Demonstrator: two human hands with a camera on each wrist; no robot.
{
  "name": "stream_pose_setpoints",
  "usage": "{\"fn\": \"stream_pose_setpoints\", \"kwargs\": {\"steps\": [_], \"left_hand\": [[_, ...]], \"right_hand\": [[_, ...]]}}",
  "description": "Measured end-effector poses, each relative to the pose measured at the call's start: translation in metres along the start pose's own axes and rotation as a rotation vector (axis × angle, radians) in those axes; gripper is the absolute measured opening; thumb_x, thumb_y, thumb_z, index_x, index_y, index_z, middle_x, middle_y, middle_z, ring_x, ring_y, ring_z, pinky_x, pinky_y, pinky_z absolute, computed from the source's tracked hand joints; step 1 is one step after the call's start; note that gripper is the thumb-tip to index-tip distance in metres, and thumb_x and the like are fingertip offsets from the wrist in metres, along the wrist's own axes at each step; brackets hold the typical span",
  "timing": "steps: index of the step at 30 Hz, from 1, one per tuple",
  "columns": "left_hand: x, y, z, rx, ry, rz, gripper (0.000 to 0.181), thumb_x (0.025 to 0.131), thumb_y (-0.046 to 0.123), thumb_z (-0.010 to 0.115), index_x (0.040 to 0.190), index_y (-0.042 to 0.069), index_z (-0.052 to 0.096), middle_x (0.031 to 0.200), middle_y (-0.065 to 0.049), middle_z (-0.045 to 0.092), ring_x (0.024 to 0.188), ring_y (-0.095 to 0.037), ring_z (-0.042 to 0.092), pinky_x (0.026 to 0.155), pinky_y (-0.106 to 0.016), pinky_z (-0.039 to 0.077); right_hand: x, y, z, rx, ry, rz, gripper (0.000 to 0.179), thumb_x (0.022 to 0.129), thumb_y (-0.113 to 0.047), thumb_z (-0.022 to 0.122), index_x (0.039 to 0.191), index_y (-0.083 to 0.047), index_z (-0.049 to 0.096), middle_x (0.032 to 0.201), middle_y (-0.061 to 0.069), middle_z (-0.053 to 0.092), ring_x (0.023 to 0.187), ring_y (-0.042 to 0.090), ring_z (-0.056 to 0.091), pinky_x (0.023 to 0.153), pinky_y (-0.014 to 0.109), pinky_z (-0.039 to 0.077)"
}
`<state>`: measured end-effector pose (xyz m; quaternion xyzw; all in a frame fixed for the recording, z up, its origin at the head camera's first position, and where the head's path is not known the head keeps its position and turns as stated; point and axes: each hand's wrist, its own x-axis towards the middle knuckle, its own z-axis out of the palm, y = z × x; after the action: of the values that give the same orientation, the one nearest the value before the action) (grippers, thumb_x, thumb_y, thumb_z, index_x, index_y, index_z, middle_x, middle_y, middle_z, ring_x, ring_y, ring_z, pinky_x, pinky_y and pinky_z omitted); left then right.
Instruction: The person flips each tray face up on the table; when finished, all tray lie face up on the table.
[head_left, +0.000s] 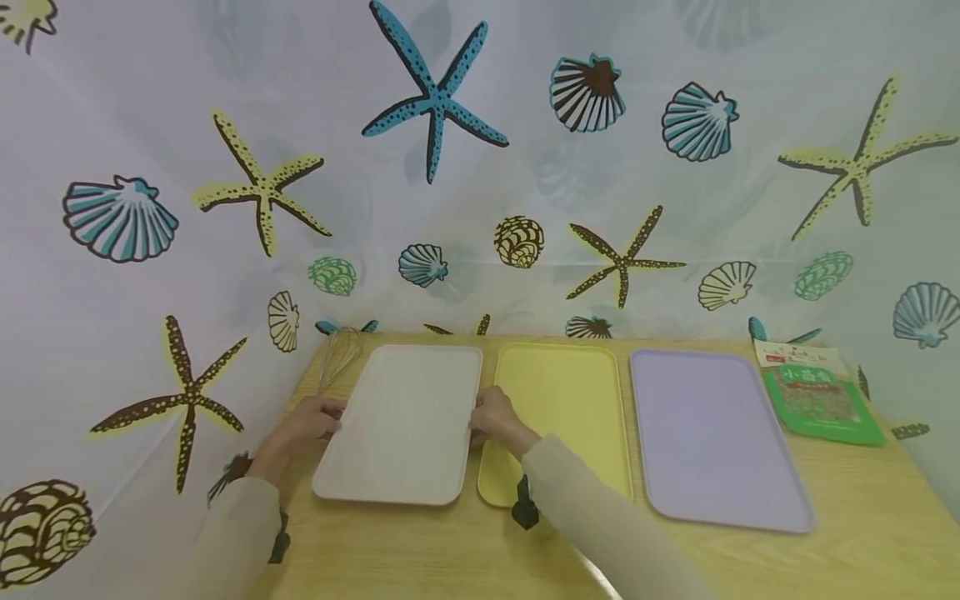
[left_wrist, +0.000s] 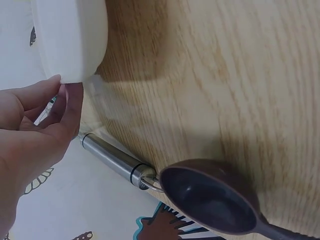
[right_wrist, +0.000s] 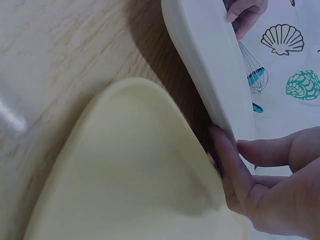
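Both hands hold a white tray (head_left: 401,425) by its long sides, over the left part of the table. My left hand (head_left: 315,418) pinches the left edge, thumb on top and fingers beneath, as the left wrist view shows. On the opposite edge my right hand (head_left: 497,417) pinches the rim, its fingers (right_wrist: 232,162) under the tray. The tray's near end stands above the wood with a shadow below. Just right of it lies a yellow tray (head_left: 566,408), partly covered by the right hand and forearm.
A purple tray (head_left: 712,433) lies right of the yellow one, beside a green food packet (head_left: 817,400). Behind the left hand is a wire whisk (head_left: 341,354) with a metal handle (left_wrist: 112,157). A dark ladle (left_wrist: 210,195) lies near the left table edge. Patterned curtain (head_left: 525,167) surrounds the table.
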<state>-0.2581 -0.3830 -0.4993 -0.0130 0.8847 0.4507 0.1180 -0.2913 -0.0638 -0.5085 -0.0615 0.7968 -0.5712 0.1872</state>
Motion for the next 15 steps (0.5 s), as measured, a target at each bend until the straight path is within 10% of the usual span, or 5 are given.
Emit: {"fn": "stream_pose_setpoints", "kwargs": {"steps": [4,10,15], "left_hand": [[0.0020,-0.0024,0.0023,0.039,0.035,-0.018,0.043,0.086,-0.011,0.053,0.126,-0.023,0.046,0.104,-0.030,0.063,0.085,-0.022,0.062,0.071,-0.033,0.056],[0.0041,-0.0074,0.0065,0.045,0.091,-0.065,0.042,0.086,-0.009,0.056,0.126,-0.020,0.049,0.108,-0.031,0.061,0.089,-0.025,0.060,0.068,-0.028,0.052],[0.0062,-0.0073,0.0079,0.030,0.150,-0.107,0.040,0.090,-0.003,0.051,0.127,-0.017,0.051,0.125,-0.034,0.054,0.108,-0.039,0.057,0.089,-0.040,0.051]], "right_hand": [[-0.0005,-0.0002,0.0006,-0.018,0.022,-0.001,0.013,0.075,0.018,0.051,0.071,0.008,0.058,0.069,0.013,0.061,0.060,0.026,0.066,0.055,0.034,0.059],[-0.0044,-0.0020,0.0008,-0.002,0.031,0.031,0.041,0.077,0.011,0.049,0.055,-0.015,0.026,0.054,-0.003,0.029,0.047,0.009,0.034,0.056,0.033,0.059],[-0.0073,-0.0047,0.0010,0.033,0.018,0.034,0.009,0.083,0.005,0.050,0.075,0.006,0.054,0.084,0.014,0.059,0.063,0.015,0.051,0.065,0.036,0.060]]}}
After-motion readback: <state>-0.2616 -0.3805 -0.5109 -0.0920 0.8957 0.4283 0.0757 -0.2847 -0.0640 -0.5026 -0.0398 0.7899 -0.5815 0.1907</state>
